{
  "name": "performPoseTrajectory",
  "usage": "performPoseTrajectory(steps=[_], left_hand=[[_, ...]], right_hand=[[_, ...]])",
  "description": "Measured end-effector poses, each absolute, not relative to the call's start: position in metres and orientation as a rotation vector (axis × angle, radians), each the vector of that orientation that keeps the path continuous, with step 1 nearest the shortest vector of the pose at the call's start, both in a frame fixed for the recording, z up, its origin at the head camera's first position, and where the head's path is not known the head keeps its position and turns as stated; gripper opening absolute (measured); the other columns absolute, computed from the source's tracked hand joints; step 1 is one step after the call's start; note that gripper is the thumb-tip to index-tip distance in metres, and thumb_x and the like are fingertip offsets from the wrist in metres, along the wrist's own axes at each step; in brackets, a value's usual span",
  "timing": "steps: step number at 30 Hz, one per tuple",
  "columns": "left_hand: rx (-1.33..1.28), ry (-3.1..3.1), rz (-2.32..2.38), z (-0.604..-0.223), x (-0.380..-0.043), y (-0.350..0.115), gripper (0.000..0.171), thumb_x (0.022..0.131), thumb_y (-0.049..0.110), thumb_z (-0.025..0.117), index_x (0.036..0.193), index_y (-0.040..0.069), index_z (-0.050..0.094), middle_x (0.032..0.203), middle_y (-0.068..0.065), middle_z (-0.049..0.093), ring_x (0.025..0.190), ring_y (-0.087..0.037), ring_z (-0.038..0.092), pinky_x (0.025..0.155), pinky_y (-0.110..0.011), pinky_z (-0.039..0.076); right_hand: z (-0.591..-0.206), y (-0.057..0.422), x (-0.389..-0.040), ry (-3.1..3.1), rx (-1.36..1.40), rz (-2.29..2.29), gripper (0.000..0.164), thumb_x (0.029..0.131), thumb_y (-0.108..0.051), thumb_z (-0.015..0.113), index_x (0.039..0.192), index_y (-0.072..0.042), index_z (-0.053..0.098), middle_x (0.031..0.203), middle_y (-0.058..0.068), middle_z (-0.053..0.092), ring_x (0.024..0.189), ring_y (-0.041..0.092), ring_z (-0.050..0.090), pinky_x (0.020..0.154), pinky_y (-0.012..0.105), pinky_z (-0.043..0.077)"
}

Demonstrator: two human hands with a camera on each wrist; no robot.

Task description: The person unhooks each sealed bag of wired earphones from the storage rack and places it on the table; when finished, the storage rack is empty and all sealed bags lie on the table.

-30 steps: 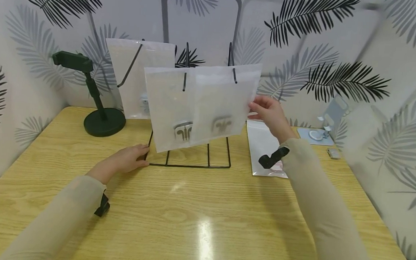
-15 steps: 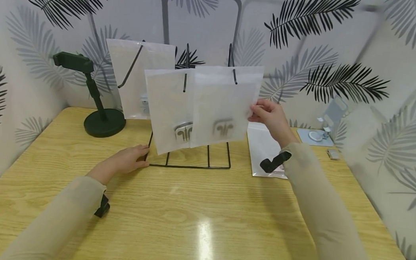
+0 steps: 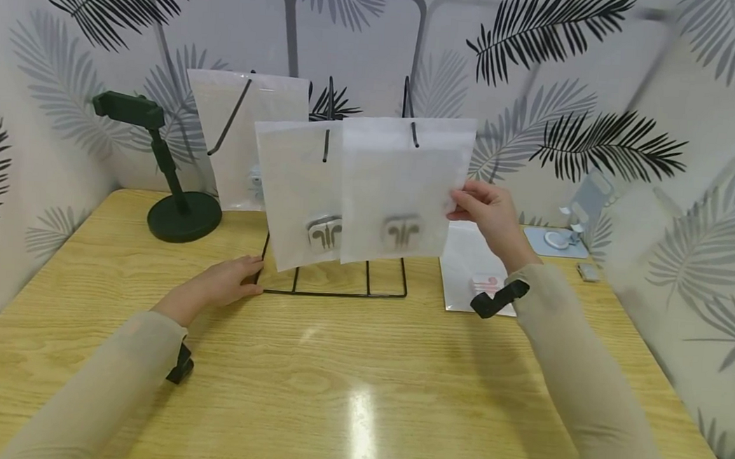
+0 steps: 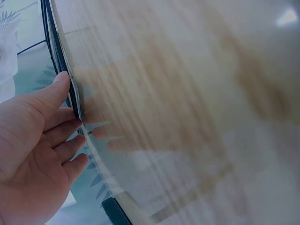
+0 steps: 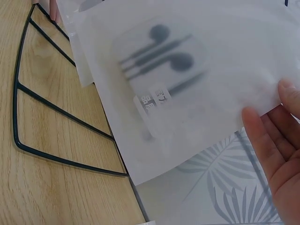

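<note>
A frosted white zip bag (image 3: 402,175) with earphones (image 3: 402,231) showing through hangs from the right hook of a black wire display rack (image 3: 338,295). My right hand (image 3: 491,216) pinches the bag's right edge between thumb and fingers; the right wrist view shows this grip close up. At the rack's front left base corner, my left hand (image 3: 219,282) holds the wire, thumb on one side and fingers on the other in the left wrist view. A second bag (image 3: 297,183) with earphones hangs on the middle hook, partly behind the first. Another bag (image 3: 240,137) hangs at the left.
On the wooden table, a dark green phone stand (image 3: 182,214) stands at the back left. Beneath my right forearm lies a bag (image 3: 466,264) with pink print. Farther right are a pale blue folding stand (image 3: 580,214) and a small grey item (image 3: 589,272).
My right hand has moved slightly right and down, drawing the gripped bag's edge rightward so the bag faces more to the front. The left hand has stayed on the rack's base.
</note>
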State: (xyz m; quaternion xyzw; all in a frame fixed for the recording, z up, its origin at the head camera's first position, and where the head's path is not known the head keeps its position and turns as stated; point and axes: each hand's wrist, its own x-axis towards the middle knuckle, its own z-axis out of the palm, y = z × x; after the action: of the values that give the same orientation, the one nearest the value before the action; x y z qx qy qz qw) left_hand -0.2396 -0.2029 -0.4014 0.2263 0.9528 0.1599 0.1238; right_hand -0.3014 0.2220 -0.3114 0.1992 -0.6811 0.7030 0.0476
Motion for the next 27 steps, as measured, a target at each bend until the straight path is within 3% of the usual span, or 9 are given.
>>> performPoseTrajectory(steps=[17, 27], left_hand=[[0.663, 2.781, 0.472, -0.401, -0.24, -0.202, 0.057, 0.094, 0.02, 0.054, 0.137, -0.012, 0.032, 0.14, -0.031, 0.029, 0.128, -0.045, 0.026, 0.103, -0.053, 0.024], [0.673, 2.775, 0.479, -0.4, -0.239, -0.203, 0.057, 0.094, 0.019, 0.054, 0.137, -0.012, 0.032, 0.14, -0.032, 0.028, 0.128, -0.045, 0.026, 0.103, -0.053, 0.024]], right_hand=[[-0.307, 0.227, -0.282, -2.069, 0.616, 2.113, 0.017, 0.087, 0.002, 0.06, 0.081, -0.011, 0.069, 0.076, 0.001, 0.067, 0.063, 0.014, 0.065, 0.064, 0.028, 0.055], [-0.305, 0.233, -0.266, -2.138, 0.687, 2.027, 0.011, 0.088, -0.002, 0.061, 0.089, -0.006, 0.071, 0.081, 0.004, 0.067, 0.067, 0.015, 0.065, 0.066, 0.028, 0.054]])
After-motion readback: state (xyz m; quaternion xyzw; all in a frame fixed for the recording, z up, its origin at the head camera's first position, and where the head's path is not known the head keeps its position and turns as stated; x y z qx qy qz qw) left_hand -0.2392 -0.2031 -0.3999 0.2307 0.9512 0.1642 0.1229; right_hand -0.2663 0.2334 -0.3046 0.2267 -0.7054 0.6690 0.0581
